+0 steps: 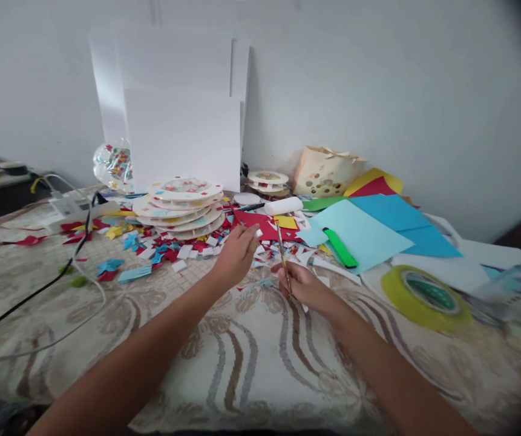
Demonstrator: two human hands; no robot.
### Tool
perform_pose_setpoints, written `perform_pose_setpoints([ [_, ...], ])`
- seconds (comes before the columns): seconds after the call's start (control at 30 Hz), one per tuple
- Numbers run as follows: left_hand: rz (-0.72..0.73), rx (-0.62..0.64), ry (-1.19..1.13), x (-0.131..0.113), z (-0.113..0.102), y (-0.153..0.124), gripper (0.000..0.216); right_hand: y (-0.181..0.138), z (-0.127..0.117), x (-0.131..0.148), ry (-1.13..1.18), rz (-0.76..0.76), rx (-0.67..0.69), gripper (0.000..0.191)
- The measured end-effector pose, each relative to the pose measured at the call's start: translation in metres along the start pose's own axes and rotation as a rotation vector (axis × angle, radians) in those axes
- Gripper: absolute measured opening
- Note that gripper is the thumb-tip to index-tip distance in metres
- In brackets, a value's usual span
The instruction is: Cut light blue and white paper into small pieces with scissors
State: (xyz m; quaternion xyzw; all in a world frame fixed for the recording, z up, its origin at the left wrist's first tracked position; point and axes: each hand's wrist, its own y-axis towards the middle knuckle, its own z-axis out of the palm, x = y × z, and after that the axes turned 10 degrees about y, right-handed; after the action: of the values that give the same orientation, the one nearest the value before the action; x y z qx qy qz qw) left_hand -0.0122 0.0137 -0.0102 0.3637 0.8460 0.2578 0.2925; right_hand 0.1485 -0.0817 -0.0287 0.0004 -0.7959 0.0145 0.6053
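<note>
White paper scrap point(258, 233): pinched at the fingertips of the left hand, just above the cut pieces and just left of the tool's far end.
Left hand point(237, 254): curled, thumb and forefinger closed on the scrap; forearm coming in from the lower left.
Right hand point(303, 284): clenched around a thin tool, low on its shaft; resting on the cloth or just over it, cannot tell which.
Thin tool point(282, 257): slender, brownish, pencil-like; kind too small to tell. Long axis pointing away from the body, leaning slightly left, far tip near the red paper.
Key relation: scrap up and to the left of the right hand, near the tool's far tip but apart from it; left hand much the nearer, already grasping it.
Paper litter point(169, 249): red, blue, white and yellow cuttings spread beyond both hands.
Worktop point(242, 363): beige cloth with brown swirls under both forearms.
Round plates point(183, 209): decorated stack behind the left hand, well apart.
Green marker point(339, 247): lying on a light blue sheet point(369, 233), right of the tool.
Yellow tape roll point(423, 297): flat, well right of the right hand.
</note>
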Motion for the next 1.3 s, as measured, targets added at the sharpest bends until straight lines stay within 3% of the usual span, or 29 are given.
perform_pose_setpoints([
  [0.33,-0.077,-0.092,0.069,-0.004,-0.006,-0.005,0.026,-0.011,0.0,0.0,-0.224,-0.104,0.175,0.036],
  [0.6,0.088,-0.159,0.134,-0.004,-0.001,-0.008,0.014,-0.014,0.009,0.004,-0.216,-0.053,0.155,0.028],
  [0.83,0.094,-0.27,0.12,-0.006,0.004,-0.01,0.012,-0.011,0.012,0.001,-0.211,-0.079,0.063,0.025],
  [1.0,0.181,-0.29,0.133,-0.007,0.008,-0.011,0.009,-0.01,0.012,0.002,-0.279,-0.143,0.045,0.03],
  [1.3,0.168,-0.292,0.145,-0.004,0.01,-0.012,0.01,-0.011,0.011,0.003,-0.306,-0.144,0.05,0.031],
])
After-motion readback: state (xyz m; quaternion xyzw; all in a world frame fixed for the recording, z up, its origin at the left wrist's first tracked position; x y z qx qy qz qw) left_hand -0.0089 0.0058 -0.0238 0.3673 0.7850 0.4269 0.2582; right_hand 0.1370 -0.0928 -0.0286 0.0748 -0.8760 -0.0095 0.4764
